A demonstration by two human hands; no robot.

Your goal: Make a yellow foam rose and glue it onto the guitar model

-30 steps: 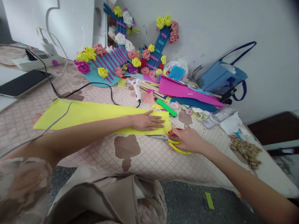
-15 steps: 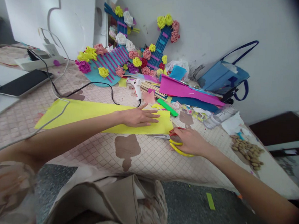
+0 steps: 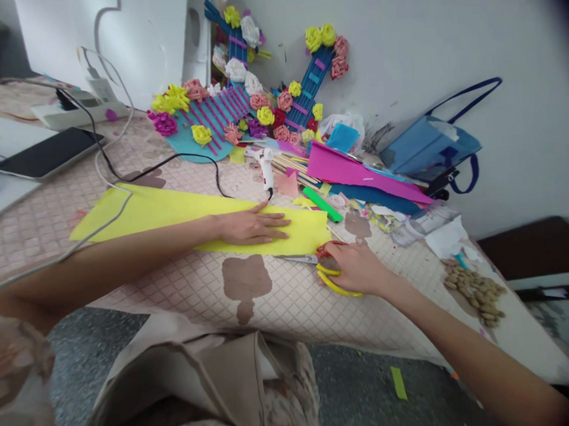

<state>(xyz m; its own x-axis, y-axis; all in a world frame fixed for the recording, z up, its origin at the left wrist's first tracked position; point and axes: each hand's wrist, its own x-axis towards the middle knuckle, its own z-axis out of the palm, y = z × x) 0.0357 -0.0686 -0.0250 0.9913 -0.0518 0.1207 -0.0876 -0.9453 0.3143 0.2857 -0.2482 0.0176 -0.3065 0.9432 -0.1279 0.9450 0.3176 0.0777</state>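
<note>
A long sheet of yellow paper (image 3: 160, 210) lies across the table. My left hand (image 3: 249, 226) rests flat on it with fingers stretched out, pressing near its right part. At the sheet's lower right corner, my right hand (image 3: 356, 266) is closed round the red and yellow handles of a pair of scissors (image 3: 338, 286). The blades point left along the paper's near edge; whether they are on or under the edge I cannot tell. Just beyond the paper lie a white glue gun (image 3: 265, 168) and a bright green strip (image 3: 323, 204).
Paper-flower decorations on blue boards (image 3: 198, 125) lean at the back wall. A magenta sheet (image 3: 363, 171), a blue bag (image 3: 428, 145) and a peanut pile (image 3: 477, 289) are to the right. On the left are a tablet (image 3: 47, 154), a power strip (image 3: 79, 111) and a grey cable (image 3: 108, 219) crossing the yellow sheet.
My left hand has slid a little to the left over the yellow paper. The scissors in my right hand have shifted slightly left too. The view has moved slightly.
</note>
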